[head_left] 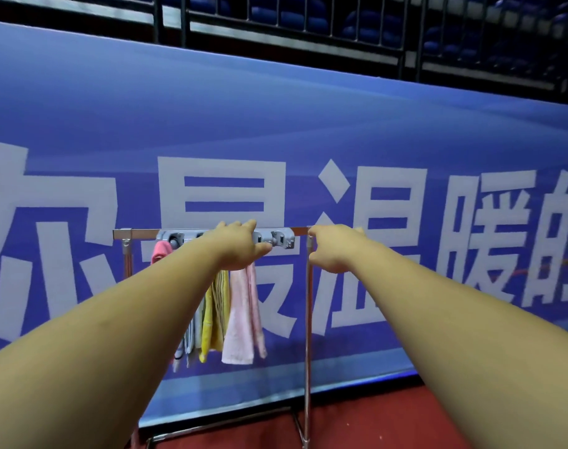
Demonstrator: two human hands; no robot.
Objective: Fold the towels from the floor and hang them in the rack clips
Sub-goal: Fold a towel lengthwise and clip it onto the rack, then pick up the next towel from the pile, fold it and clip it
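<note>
The left hand (240, 246) is curling over the rack's (307, 319) top rail and the clips (281, 238), fingers hooking over the top and thumb lying underneath. It is sitting right over the head of the pale towel (242, 319). Whether it is also pinching that towel's top is hidden by the hand itself. The right hand (332, 249) is gripping the rack's right top corner, seemingly steadying it.

Four towels are hanging from the clips along the rail: a pink towel (161, 249) nearest the left end, then a grey towel (190, 338), a yellow towel (211, 319) and the pale one. The two clips toward the right end are showing empty.

The towels are looking soft, light and limp, draping in loose folds. They are likely offering no stiffness to push with, so a bunched top edge, pinched just below the clip, is probably the best hold. The rack is looking slight and could be tipping or sliding under a push, hence the bracing hand.

Behind, a blue banner (276, 124) is showing large white Chinese characters: 尔 at the left, one half hidden by the rack, then 温, 暖, and 的 cut off at the frame edge. No label is reading on the towels or clips. No towel is showing on the red floor (357, 422).
</note>
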